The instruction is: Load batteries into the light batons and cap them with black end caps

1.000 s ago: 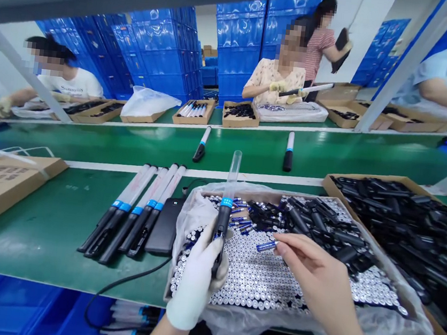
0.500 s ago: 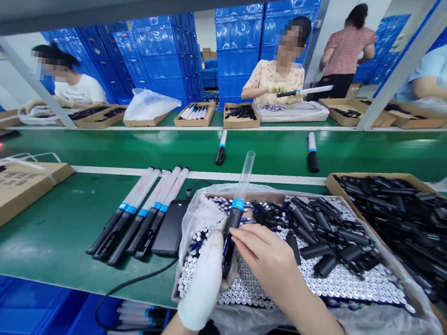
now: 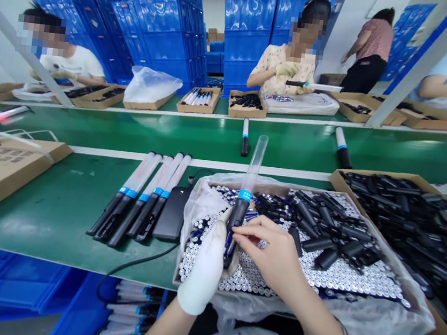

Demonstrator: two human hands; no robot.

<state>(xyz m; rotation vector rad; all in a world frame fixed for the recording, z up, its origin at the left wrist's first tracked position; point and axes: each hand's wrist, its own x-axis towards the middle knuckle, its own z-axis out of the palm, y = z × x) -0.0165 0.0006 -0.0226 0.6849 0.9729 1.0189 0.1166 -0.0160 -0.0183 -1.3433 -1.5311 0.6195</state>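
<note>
My left hand (image 3: 205, 265), in a white glove, is wrapped round the black handle of a light wand (image 3: 250, 178). The wand has a clear tube and a blue band, and tilts upward over the batteries. An open slot in its handle shows blue batteries (image 3: 230, 248). Bare, with a bangle at the wrist, my right hand (image 3: 273, 248) has its fingertips pinched at a battery in that slot; the fingers partly hide it. Beneath both hands lies a plastic-lined box (image 3: 419, 311) of upright batteries (image 3: 242, 285), with black handle covers (image 3: 317, 226) on top.
Several light wands (image 3: 139, 195) lie left beside a black power bank (image 3: 172, 213) with a cable. Right is a carton (image 3: 339, 175) of black parts. Across the green conveyor (image 3: 194, 137), carrying more wands, co-workers sit at boxes. A carton (image 3: 12, 178) stands far left.
The view has shifted slightly. Wands on the conveyor now appear further right. Both hands stay at the wand's handle, with the right fingertips at the slot and more blue battery showing.
</note>
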